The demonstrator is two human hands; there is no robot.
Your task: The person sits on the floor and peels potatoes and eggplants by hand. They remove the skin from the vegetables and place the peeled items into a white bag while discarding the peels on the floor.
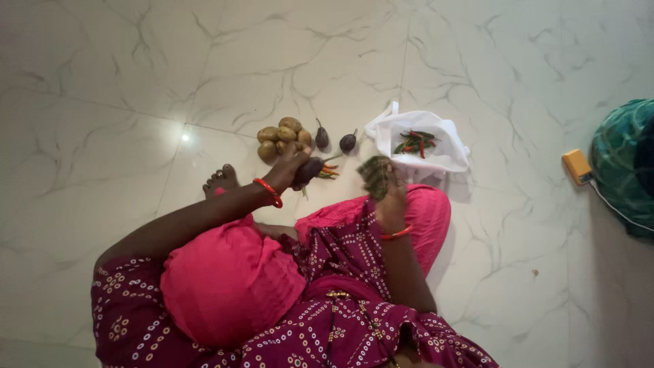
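I sit on a white marble floor in pink and maroon clothes. My left hand [289,165] reaches forward and grips a dark purple eggplant [308,170] just above the floor, over a few red and green chillies [329,171]. My right hand [392,197] is raised above my knee and holds a bumpy green vegetable [375,174], blurred. A heap of potatoes [283,138] lies just beyond my left hand. Two more small eggplants [322,138] [348,142] lie to the right of the potatoes.
A white cloth bag [446,158] lies open on the floor ahead, with red and green chillies [415,142] on it. My bare foot [220,180] sticks out at the left. A small orange box [577,166] with a white cable and a teal cloth bundle [623,163] are at the right.
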